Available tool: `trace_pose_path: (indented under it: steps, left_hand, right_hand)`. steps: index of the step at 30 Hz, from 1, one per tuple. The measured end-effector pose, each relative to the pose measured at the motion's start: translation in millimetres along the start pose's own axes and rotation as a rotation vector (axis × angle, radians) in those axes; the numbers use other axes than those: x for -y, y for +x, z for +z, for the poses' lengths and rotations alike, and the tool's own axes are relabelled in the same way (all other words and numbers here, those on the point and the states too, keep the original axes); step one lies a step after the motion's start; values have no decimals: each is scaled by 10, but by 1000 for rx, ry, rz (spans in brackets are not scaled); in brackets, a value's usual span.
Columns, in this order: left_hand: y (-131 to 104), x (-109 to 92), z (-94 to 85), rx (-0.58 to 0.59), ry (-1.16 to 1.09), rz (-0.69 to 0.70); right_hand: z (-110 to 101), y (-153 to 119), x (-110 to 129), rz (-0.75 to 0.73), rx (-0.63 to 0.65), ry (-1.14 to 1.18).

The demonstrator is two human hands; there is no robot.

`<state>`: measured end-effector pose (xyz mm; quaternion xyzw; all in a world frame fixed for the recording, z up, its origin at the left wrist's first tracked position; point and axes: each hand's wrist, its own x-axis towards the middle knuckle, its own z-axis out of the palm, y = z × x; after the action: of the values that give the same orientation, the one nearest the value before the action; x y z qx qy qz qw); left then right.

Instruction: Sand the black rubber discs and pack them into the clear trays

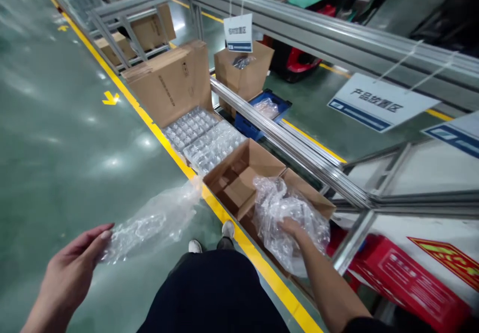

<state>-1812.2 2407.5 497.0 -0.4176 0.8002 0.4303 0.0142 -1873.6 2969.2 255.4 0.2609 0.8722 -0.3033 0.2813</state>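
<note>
My left hand (73,265) pinches one end of a long clear plastic bag (149,223) between thumb and fingers. The bag stretches out over the green floor towards the boxes. On the other side, my right hand (292,228) is closed on a crumpled heap of clear plastic bags (271,203), its fingertips partly hidden in the film. This heap bulges from an open cardboard box (245,218). Beside it stands another open cardboard box (232,173), with brown cardboard inside.
Clear plastic trays (213,146) lie beyond the boxes, against upright folded cardboard (175,81). An aluminium rail (292,138) runs alongside, with a blue crate (250,126) behind it. Signs (377,101) hang from the upper beam. A yellow floor line (258,263) passes by my feet.
</note>
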Motion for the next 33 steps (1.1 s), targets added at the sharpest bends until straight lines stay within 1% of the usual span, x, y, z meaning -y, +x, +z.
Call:
trace_pose_path:
  steps: [2, 4, 6, 8, 10, 12, 13, 15, 16, 18, 21, 23, 25, 27, 30, 32, 33]
  left_hand:
    - [-53, -118, 28, -26, -156, -28]
    - [-90, -230, 59, -11, -303, 0]
    - [-109, -315, 77, 12, -370, 59]
    - [-125, -372, 77, 26, -381, 120]
    - [-151, -402, 63, 23, -371, 167]
    - [-184, -400, 40, 12, -358, 196]
    - [-197, -383, 24, 11, -354, 208]
    - [-212, -310, -21, 13, -351, 229]
    - [-210, -257, -50, 12, -354, 238]
    - [-192, -123, -123, 4, -366, 244]
    - [-149, 98, -253, 0, -390, 239]
    - [-127, 225, -340, 10, -372, 271]
    - [-118, 319, -422, 24, -304, 372]
    - [-119, 382, -492, 52, -203, 527]
    - [-120, 436, -568, 41, -101, 741]
    - [-112, 459, -614, 30, -172, 794]
    - [-104, 470, -642, 47, -246, 779]
  right_hand:
    - [225, -88, 249, -67, 113, -8]
    - [455, -207, 613, -190, 213, 15]
    - [672, -388, 1092, -361, 308, 77]
    - [840, -658, 1645, -565, 400, 186]
    - [930, -1008, 2204, -775, 492, 315]
    - [947, -1390, 2704, -958, 599, 415]
    - [939, -1573, 2915, -1032, 641, 450]
    - [914, -1887, 3252, -1121, 664, 509]
    - [906, -2007, 3379, -1136, 654, 534]
    - [906, -2165, 3573, -1122, 616, 580]
    - [944, -2264, 3791, -1077, 591, 592]
    - [994, -2316, 3925, -1066, 594, 556]
    - [1071, -2405, 4048, -1062, 594, 514]
    - [1173, -2532, 4150, -1064, 599, 478]
    - [1329, -2753, 4247, -1080, 658, 406]
    - [1404, -2880, 4276, -1092, 709, 343]
    - [1427, -2929, 4281, -1096, 729, 313]
